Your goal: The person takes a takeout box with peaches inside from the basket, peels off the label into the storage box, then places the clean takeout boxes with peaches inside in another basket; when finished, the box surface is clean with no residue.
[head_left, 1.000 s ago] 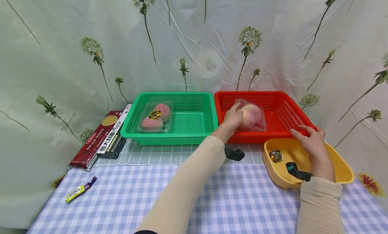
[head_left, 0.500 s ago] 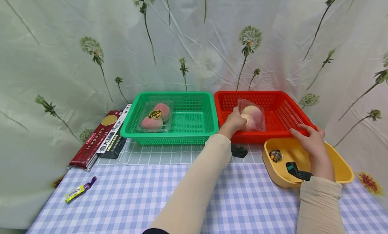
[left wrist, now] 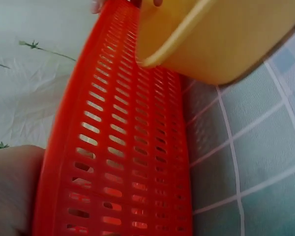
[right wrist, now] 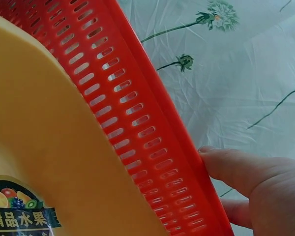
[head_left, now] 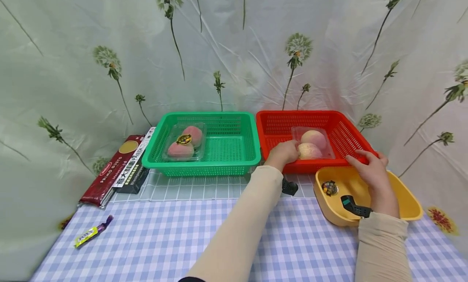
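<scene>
Clear fruit pack inside red basket

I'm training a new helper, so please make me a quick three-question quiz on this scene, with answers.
1. True or false: the right hand touches the red slotted plastic basket.
2. How many clear plastic packs of round pinkish fruit does the green slotted plastic basket hold?
3. Where is the small yellow-and-purple wrapped snack?

Key: 1, true; 2, one; 3, on the blue-and-white checked tablecloth, in front of the dark red spaghetti packet.
</scene>
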`<state>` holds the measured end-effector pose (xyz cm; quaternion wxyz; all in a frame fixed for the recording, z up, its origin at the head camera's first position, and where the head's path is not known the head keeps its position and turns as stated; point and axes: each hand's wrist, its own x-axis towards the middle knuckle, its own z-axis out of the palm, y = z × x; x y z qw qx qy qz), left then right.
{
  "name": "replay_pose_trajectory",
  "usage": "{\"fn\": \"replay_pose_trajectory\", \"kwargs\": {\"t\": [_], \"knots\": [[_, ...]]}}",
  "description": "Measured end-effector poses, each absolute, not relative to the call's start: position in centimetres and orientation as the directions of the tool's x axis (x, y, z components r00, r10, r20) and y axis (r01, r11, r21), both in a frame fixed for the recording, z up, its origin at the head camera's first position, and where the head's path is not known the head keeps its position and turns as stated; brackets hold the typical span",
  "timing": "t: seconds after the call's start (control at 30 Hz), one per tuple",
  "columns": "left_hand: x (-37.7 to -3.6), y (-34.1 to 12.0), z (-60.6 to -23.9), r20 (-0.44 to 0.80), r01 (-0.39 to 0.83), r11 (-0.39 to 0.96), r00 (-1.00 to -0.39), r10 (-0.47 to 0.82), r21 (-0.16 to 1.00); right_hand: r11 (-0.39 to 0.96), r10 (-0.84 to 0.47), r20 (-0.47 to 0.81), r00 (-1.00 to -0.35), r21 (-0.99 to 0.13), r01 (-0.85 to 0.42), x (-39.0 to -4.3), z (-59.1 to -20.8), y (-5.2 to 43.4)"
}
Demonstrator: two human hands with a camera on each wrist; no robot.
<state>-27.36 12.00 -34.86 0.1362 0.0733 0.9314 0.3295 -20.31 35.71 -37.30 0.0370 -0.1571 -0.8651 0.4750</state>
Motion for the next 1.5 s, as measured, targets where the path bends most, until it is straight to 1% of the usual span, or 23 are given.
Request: {"fn": "replay_pose_trajectory", "kwargs": {"t": [0.07,0.13,0.2,0.27,0.33,0.43,0.5,0.57,0.7,0.83,0.93,1.1,1.23,1.5], "knots": [[-27.5,12.0,-35.1,-0.192,0.065,0.764,-0.951,0.242,0.642,0.501,0.310,-0.087,-0.947,-0.831,0.241,-20.4,-37.3,35.6],[-27.6,12.0,-35.4,-0.142,0.100,0.762,-0.959,0.245,0.640,0.499,0.312,-0.092,-0.946,-0.831,0.246,-20.4,-37.3,35.5],[-27.8,12.1,-35.6,-0.048,0.174,0.780,-0.966,0.253,0.601,0.500,0.312,-0.091,-0.946,-0.831,0.245,-20.4,-37.4,35.5],[-27.8,12.3,-35.9,0.077,0.268,0.799,-0.960,0.269,0.539,0.504,0.314,-0.088,-0.945,-0.828,0.245,-20.4,-37.4,35.5],[-27.7,12.3,-36.1,0.206,0.362,0.800,-0.932,0.298,0.479,0.508,0.316,-0.082,-0.945,-0.826,0.242,-20.3,-37.4,35.6],[-27.1,11.8,-36.4,0.376,0.482,0.772,-0.863,0.338,0.414,0.511,0.315,-0.084,-0.946,-0.825,0.243,-20.1,-37.5,35.7],[-26.6,11.3,-36.5,0.455,0.535,0.754,-0.818,0.351,0.381,0.504,0.313,-0.089,-0.946,-0.828,0.245,-20.0,-37.6,35.7],[-26.1,10.5,-36.5,0.508,0.566,0.739,-0.787,0.351,0.366,0.501,0.313,-0.094,-0.945,-0.829,0.248,-19.9,-37.7,35.7],[-24.9,8.6,-36.2,0.570,0.606,0.681,-0.753,0.327,0.410,0.507,0.322,-0.081,-0.943,-0.826,0.244,-20.0,-37.7,35.7],[-23.7,6.3,-35.7,0.622,0.667,0.591,-0.711,0.327,0.453,0.511,0.325,-0.077,-0.943,-0.824,0.244,-20.1,-37.5,35.7],[-22.9,4.5,-35.4,0.653,0.702,0.543,-0.682,0.329,0.460,0.512,0.322,-0.081,-0.943,-0.823,0.246,-20.1,-37.4,35.7],[-21.8,1.2,-35.3,0.697,0.735,0.499,-0.646,0.311,0.458,0.518,0.317,-0.075,-0.945,-0.821,0.239,-20.2,-37.4,35.6],[-21.3,-1.3,-35.6,0.726,0.740,0.490,-0.632,0.272,0.461,0.521,0.318,-0.068,-0.946,-0.821,0.234,-20.2,-37.3,35.6],[-21.0,-5.6,-36.8,0.720,0.692,0.531,-0.664,0.201,0.490,0.500,0.318,-0.080,-0.945,-0.832,0.239,-20.2,-37.4,35.7]]}}
